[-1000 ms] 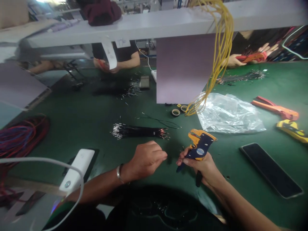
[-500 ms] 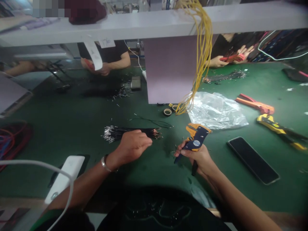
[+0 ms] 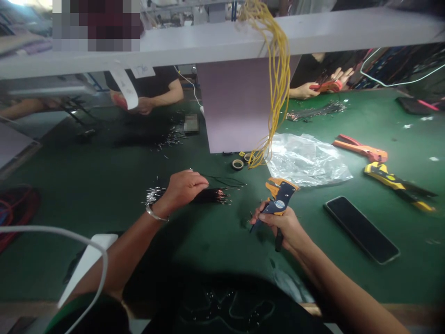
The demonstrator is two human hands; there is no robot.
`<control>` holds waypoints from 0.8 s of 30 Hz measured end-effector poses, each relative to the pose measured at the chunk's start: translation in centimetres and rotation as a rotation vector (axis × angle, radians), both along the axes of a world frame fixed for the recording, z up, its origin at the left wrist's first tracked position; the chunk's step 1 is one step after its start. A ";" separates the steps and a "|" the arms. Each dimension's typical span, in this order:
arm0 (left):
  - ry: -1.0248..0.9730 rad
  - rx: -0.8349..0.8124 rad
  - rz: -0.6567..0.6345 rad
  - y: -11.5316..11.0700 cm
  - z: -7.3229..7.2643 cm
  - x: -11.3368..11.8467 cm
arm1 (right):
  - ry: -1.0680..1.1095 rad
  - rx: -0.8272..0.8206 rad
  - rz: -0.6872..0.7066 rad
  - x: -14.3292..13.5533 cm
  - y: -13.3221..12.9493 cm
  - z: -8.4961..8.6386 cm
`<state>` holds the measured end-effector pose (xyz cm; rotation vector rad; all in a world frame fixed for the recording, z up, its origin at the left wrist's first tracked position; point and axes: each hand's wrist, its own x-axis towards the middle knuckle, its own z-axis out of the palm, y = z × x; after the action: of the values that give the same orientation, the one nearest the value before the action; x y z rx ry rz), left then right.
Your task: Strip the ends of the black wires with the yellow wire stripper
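My left hand, fingers closed together, is over the bundle of short black wires at the middle of the green table. Whatever its fingertips pinch is too small to make out. A few loose black wires lie just behind the bundle, beside the fingers. To the right, my right hand is wrapped round a wire stripper with a dark blue body and orange jaws, which point up and away. Small wire ends show near that hand's fingers.
A clear plastic bag, orange pliers, a yellow-black tool and a phone lie right. Yellow wires hang from the shelf. Tape rolls lie below the panel. Other people's hands work across the table.
My left hand has moved back and to the left, from the bundle's near side toward the loose wires. My right hand keeps its hold on the stripper. The whole view has shifted slightly.
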<state>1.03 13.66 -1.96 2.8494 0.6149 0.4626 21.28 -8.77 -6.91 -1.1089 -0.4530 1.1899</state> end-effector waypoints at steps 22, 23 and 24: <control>0.153 -0.021 -0.002 5.9 -5.1 3.6 | 0.058 -0.012 0.025 0.0 0.1 -1.1; 0.162 -0.010 -0.006 6.0 -5.3 3.6 | 0.056 -0.012 0.023 0.0 0.1 -1.1; 0.171 0.003 -0.008 6.0 -5.4 3.7 | 0.055 -0.013 0.022 0.0 0.1 -1.1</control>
<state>4.70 19.69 -7.34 2.9131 0.6312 0.2201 21.26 -8.64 -7.96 -1.0821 -0.4164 1.2408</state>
